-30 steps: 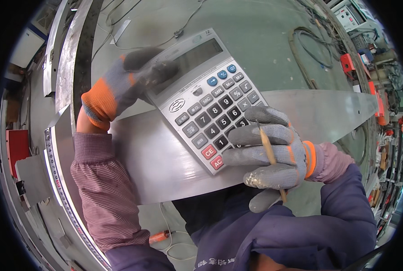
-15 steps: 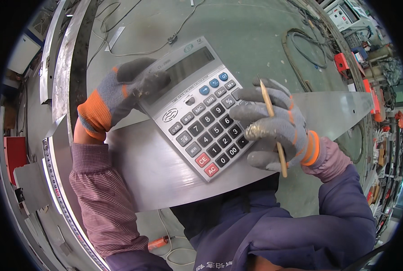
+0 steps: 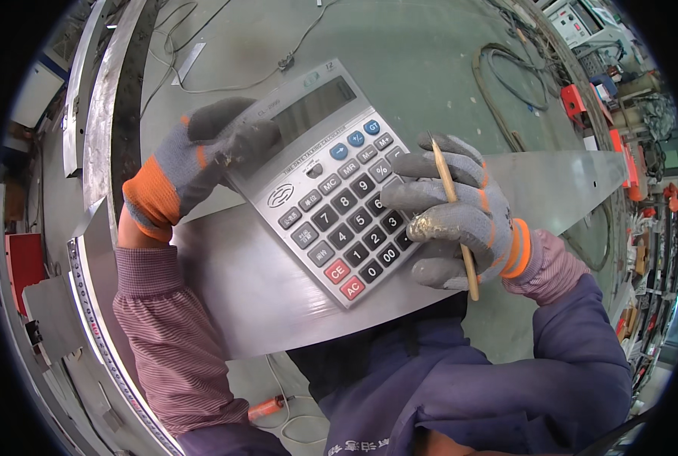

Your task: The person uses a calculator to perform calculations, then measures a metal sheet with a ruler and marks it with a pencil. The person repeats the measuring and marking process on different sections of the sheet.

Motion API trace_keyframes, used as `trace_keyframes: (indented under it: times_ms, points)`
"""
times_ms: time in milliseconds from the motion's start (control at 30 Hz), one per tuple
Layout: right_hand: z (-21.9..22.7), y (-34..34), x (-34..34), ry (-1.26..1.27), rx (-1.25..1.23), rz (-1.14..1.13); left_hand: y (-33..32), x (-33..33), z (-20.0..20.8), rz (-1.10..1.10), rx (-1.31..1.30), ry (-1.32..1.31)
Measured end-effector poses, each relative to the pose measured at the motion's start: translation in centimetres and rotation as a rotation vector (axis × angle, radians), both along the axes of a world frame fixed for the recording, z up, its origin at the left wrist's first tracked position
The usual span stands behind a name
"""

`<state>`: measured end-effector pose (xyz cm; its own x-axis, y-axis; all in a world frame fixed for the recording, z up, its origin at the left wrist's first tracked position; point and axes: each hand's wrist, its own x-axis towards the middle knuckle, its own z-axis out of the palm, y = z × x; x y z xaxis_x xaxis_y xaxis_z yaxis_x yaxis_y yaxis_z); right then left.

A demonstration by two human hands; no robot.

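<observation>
Right grey-gloved grip (image 3: 472,209) has bared lower keys (image 3: 371,270) of the silver plastic calculator (image 3: 327,182)
It holds a tan wooden pencil (image 3: 447,182); left grey-gloved grip (image 3: 202,156) clasps the calculator's upper-left side.

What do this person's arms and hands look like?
The left hand and right hand wear grey gloves with darker grey coating, orange stripes and orange wrist bands; the right glove has a pale smudge. Pinkish striped sleeves end in ribbed cuffs, under dark purple-blue outer sleeves.

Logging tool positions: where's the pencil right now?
Head view, right of centre: the pencil slants across the gloved right hand, just right of the calculator's number keys.
</observation>
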<state>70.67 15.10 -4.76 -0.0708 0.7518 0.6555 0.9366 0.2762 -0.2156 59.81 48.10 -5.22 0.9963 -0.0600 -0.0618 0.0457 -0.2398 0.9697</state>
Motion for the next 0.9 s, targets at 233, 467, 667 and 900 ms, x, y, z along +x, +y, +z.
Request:
trace_keyframes:
  times_ms: [233,467,667,900]
  points:
    - [2.2,-0.3,-1.9,0.066,-0.295,-0.116,-0.2,0.6,-0.1,-0.066,0.034,-0.021]
    - [3.0,-2.1,-1.6,0.127,-0.184,-0.001,-0.3,0.6,-0.3,0.034,0.076,0.03]
    - [1.5,-1.3,-2.1,0.126,-0.154,-0.009,0.1,0.9,-1.1,0.014,0.032,0.034]
    - [2.2,-0.1,-2.5,0.081,-0.233,-0.003,-0.8,1.1,0.0,0.032,0.122,0.043]
